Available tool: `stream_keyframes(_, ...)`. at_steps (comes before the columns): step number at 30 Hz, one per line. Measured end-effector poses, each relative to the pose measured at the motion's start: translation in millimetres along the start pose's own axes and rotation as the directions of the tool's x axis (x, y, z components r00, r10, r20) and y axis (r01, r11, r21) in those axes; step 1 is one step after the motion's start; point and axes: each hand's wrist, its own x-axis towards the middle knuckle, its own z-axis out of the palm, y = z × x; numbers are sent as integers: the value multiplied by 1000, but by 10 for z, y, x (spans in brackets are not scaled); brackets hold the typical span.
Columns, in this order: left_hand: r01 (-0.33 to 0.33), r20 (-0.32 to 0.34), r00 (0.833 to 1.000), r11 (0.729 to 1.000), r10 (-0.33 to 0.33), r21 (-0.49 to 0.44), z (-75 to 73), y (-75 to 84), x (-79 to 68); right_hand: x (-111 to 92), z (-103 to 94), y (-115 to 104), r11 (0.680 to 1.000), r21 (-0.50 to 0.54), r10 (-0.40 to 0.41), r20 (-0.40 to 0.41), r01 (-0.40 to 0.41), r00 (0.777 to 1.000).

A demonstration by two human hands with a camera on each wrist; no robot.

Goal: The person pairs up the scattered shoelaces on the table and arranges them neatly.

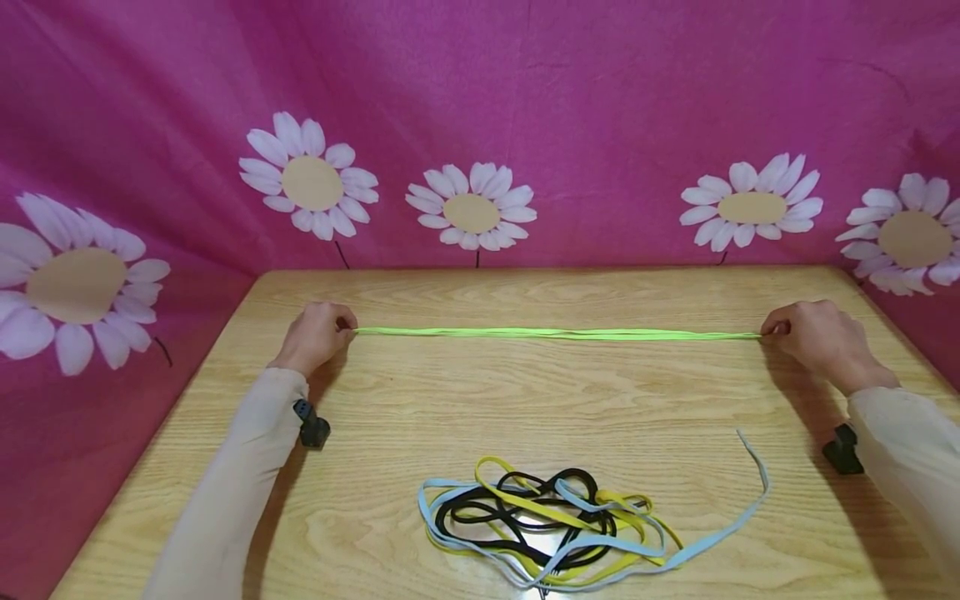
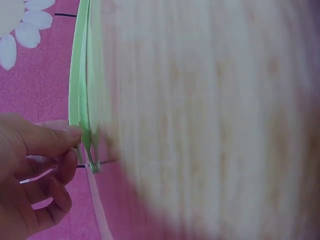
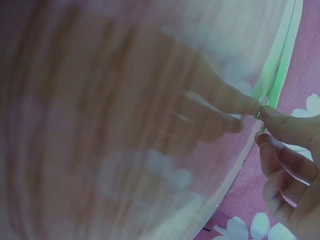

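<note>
A neon green shoelace [image 1: 555, 334] stretches straight across the far part of the table, doubled into a few side-by-side strands. My left hand [image 1: 313, 335] pinches its left end between thumb and fingers. At the opposite end, my right hand [image 1: 821, 340] does the same. In the left wrist view, green strands [image 2: 77, 90] run up from the left hand's fingertips [image 2: 74, 132], and a small loop pokes out below them. The right wrist view has the flat green lace [image 3: 279, 70] meeting the right thumb and finger near the tabletop, which mirrors the hand.
Near the table's front lies a tangle of laces: a black lace [image 1: 577, 473], a yellow lace [image 1: 517, 502] and a light blue lace [image 1: 720, 537] whose tail trails right. A pink cloth [image 1: 600, 100] with white daisies hangs behind the wooden table [image 1: 420, 400].
</note>
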Motion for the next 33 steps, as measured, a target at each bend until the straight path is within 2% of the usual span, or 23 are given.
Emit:
stream_keyframes(8, -20, 6, 1000, 999, 19, 32, -4, -36, 14, -1, -3, -17, 1000, -5, -6, 2, 6, 1000)
stream_keyframes(16, -11, 11, 1000, 1000, 10, 18, -32, -45, 7, -5, -7, -17, 1000, -6, 3, 21, -3, 1000)
stream_keyframes(22, -16, -9, 1000, 1000, 16, 10, -33, -58, -31, -24, 1, -41, 1000, 2, -8, 11, 8, 1000)
stream_keyframes(27, -14, -13, 1000, 1000, 14, 2, -48, -10, -83, -31, -2, -66, 1000, -2, -11, 6, 11, 1000)
stream_keyframes(33, -98, -30, 995, 995, 97, -15, -59, 140, -134, -38, -28, -157, 1000, -13, -17, 8, 17, 1000)
